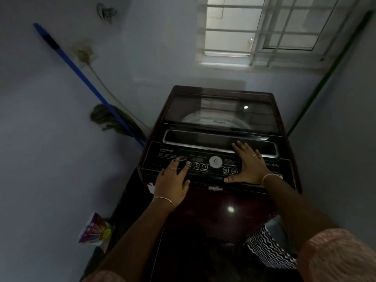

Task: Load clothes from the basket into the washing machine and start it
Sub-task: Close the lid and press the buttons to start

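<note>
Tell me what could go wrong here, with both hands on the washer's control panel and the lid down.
1. The right hand lies flat over the control panel, near the buttons at its right end, and might press one by accident.
2. The left hand has a fingertip at the numbered buttons; in this dim light, a wrong programme seems possible.
3. Patterned fabric sits beside the washing machine, perhaps unloaded laundry.

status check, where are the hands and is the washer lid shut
Left hand flat on control panel, fingertip at the buttons. Right hand spread beside lid handle. Lid shut. Nothing in the way.
</note>
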Demonstrator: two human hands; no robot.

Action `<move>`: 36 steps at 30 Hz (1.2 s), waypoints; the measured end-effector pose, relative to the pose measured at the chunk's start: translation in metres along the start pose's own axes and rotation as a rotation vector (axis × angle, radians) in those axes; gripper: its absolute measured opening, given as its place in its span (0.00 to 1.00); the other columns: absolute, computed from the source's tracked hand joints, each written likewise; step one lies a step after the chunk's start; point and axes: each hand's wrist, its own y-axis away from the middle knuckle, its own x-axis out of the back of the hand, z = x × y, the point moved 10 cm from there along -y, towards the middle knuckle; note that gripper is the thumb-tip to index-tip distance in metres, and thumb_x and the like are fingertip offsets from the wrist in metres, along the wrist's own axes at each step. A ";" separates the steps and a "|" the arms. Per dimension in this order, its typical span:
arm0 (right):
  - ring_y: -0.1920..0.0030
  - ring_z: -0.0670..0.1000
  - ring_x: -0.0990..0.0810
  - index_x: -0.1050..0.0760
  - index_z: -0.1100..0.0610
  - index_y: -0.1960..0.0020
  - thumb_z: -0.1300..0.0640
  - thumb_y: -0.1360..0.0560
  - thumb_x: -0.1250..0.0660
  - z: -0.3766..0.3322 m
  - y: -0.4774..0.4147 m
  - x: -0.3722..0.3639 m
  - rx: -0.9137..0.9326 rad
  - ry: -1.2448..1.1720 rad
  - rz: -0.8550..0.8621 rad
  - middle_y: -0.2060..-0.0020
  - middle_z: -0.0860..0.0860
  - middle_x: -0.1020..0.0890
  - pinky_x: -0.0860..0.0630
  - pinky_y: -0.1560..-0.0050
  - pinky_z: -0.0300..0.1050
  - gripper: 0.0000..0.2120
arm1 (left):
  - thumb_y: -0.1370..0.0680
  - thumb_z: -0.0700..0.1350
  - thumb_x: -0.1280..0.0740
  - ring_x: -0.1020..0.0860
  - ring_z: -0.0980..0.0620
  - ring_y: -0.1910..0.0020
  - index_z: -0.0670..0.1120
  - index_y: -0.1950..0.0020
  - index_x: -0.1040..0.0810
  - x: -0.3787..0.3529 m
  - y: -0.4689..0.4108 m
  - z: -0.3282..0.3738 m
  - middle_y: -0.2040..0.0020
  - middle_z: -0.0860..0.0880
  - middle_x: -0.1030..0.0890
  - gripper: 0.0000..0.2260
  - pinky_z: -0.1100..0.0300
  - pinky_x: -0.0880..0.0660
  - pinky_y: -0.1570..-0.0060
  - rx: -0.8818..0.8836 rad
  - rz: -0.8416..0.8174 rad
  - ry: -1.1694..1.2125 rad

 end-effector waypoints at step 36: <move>0.23 0.51 0.62 0.59 0.43 0.23 0.23 0.46 0.36 0.066 0.046 0.001 -0.346 -0.109 0.137 0.22 0.49 0.60 0.61 0.27 0.62 0.60 | 0.22 0.53 0.37 0.57 0.43 0.22 0.57 0.23 0.61 -0.010 0.004 0.009 0.21 0.42 0.58 0.38 0.41 0.48 0.26 -0.001 -0.100 -0.072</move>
